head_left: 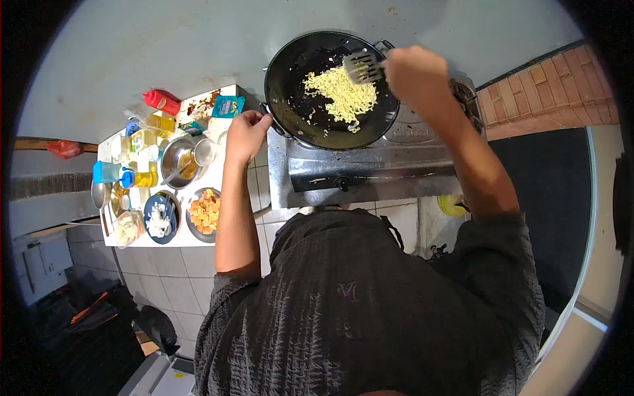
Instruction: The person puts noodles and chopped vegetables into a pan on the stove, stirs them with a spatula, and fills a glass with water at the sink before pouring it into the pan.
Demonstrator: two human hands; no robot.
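A black wok [290,112] sits on the steel gas stove [376,171], with a heap of yellow noodles [340,92] in its middle and small bits stuck around them. My right hand [416,72] is closed around the handle of a slotted spatula [361,67], whose blade is over the right edge of the noodles. On the wok's left side, my left hand [247,135] is closed at the loop handle, fingers pinched on it. Part of that handle is hidden by the fingers.
Left of the stove, a white table [205,175] carries a steel bowl [173,157], a plate of orange-brown chunks [205,212], a dark plate with white pieces [160,221], oil bottles [140,179], a red bottle [162,101] and a teal packet [228,107]. A brick ledge [548,92] lies right.
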